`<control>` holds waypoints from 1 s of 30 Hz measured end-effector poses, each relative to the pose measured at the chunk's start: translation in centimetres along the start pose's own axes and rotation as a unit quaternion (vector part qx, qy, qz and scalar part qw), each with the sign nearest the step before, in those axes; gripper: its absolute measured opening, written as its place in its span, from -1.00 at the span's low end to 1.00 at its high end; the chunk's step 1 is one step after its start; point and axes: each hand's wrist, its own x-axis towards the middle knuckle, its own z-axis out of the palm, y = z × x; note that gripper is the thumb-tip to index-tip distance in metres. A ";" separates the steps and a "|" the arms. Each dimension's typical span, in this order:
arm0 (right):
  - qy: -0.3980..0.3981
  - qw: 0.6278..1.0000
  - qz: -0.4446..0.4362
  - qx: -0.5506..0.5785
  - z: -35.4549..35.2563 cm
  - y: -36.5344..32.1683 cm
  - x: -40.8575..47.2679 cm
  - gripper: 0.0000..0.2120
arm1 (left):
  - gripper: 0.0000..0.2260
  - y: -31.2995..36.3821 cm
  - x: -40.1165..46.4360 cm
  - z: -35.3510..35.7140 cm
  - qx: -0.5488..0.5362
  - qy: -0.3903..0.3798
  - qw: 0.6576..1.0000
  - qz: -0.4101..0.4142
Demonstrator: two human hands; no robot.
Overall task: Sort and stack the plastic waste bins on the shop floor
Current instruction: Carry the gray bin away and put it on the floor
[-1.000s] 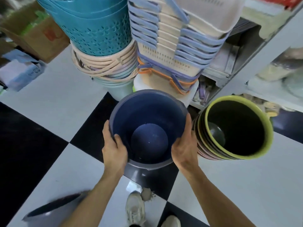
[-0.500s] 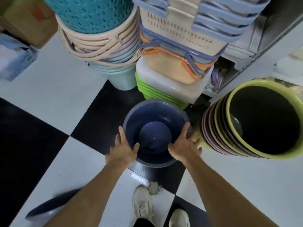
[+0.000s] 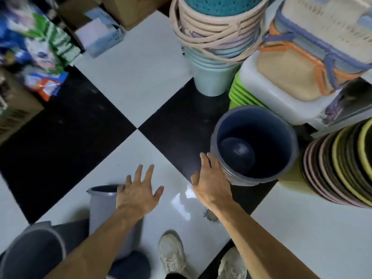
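Note:
A stack of dark blue-grey bins [image 3: 259, 146] stands on the checkered floor at the right. My right hand [image 3: 211, 178] is open, its fingers resting against the stack's left side. My left hand [image 3: 138, 193] hovers open with fingers spread, just right of the rim of a loose grey bin [image 3: 102, 206] at the lower left. Another grey bin [image 3: 38, 250] lies on its side at the bottom left corner. A stack of green and pink rimmed bins [image 3: 342, 168] leans at the far right.
Tall stacks of pastel buckets [image 3: 213, 47] and handled baskets [image 3: 314, 49] on green and white tubs [image 3: 267, 91] line the back right. Cardboard boxes [image 3: 16, 109] and packaged goods [image 3: 40, 55] crowd the left. My shoes [image 3: 171, 252] are at the bottom.
Both hands have let go of the blue-grey bin stack, which now rests on the floor. My left hand has swung left toward the loose grey bin. The view has turned to the left.

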 end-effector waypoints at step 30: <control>-0.172 0.842 0.282 0.426 34.0 -12.2 8.1 -0.53 | -0.53 -23.2 10.5 15.7 -0.499 0.062 0.836 -0.222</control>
